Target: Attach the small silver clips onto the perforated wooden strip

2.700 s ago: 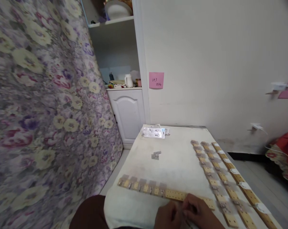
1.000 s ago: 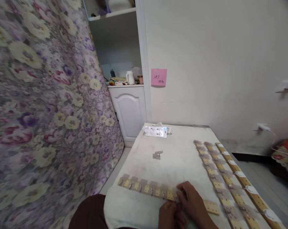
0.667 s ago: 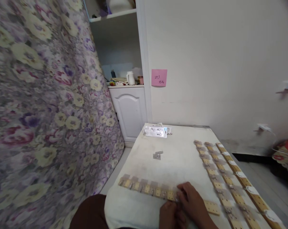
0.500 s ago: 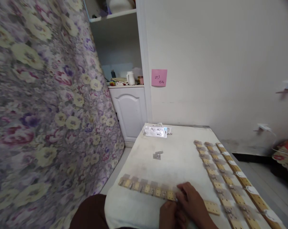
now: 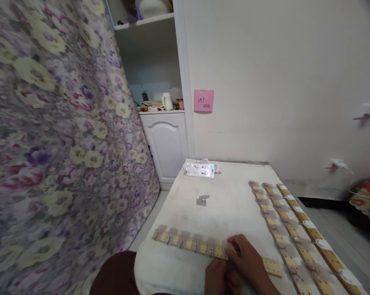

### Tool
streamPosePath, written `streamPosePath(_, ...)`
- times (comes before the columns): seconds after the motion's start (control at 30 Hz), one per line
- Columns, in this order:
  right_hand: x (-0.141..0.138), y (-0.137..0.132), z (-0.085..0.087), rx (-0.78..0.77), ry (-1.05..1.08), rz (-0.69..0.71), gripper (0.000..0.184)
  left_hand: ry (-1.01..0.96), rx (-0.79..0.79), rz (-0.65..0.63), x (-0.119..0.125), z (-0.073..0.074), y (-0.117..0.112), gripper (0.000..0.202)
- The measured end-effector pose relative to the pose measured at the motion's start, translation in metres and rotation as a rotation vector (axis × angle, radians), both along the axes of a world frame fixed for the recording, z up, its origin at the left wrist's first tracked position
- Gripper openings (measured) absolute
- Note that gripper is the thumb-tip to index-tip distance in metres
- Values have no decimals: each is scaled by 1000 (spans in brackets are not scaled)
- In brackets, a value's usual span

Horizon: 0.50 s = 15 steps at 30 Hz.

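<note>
A wooden strip with drilled holes (image 5: 189,244) lies across the near part of the table, with several small clear plastic pieces and shiny metal bits set along it. My right hand (image 5: 248,262) arches over the strip's right half, its fingers bent down and closed against it. Just below, at the strip's front edge, my left hand (image 5: 216,275) is closed in a pinch, fingertips close to the right hand's. A small shiny bit shows between the two hands; what they grip is mostly hidden. The strip's bare right end (image 5: 272,267) sticks out past my right wrist.
Two more strips with clear pieces (image 5: 277,235) and one strip with white round pieces (image 5: 318,235) line the table's right side. Two small clear pieces (image 5: 201,201) lie mid-table. A clear plastic pack (image 5: 199,170) rests at the far edge. A floral curtain (image 5: 65,143) hangs left.
Hardly anything differs. Both hands keep their place at the strip, with only slight finger movement, and the view has shifted a little.
</note>
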State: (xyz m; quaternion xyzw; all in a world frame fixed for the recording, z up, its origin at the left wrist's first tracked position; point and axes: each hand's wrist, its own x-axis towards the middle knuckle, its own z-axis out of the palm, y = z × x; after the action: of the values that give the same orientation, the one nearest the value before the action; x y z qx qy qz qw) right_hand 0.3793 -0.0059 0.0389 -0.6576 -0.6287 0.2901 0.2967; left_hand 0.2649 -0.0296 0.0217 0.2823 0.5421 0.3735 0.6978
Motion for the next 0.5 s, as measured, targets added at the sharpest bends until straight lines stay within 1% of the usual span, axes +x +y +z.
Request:
streamPosePath(0.17,2,8,-3,-70,7,9,22,-41,3,0,-2,-8,0,31)
streamPosePath(0.3,5,14,-6,-111,-20,32,22,-54,22,7,-3,-12,0,33)
streamPosePath(0.37,6,16,-6,-114,-36,55,21,-51,28,11,-3,-10,-1,33)
streamPosePath(0.5,7,19,-4,-124,-31,103,23,-25,24,13,-2,-1,-4,34)
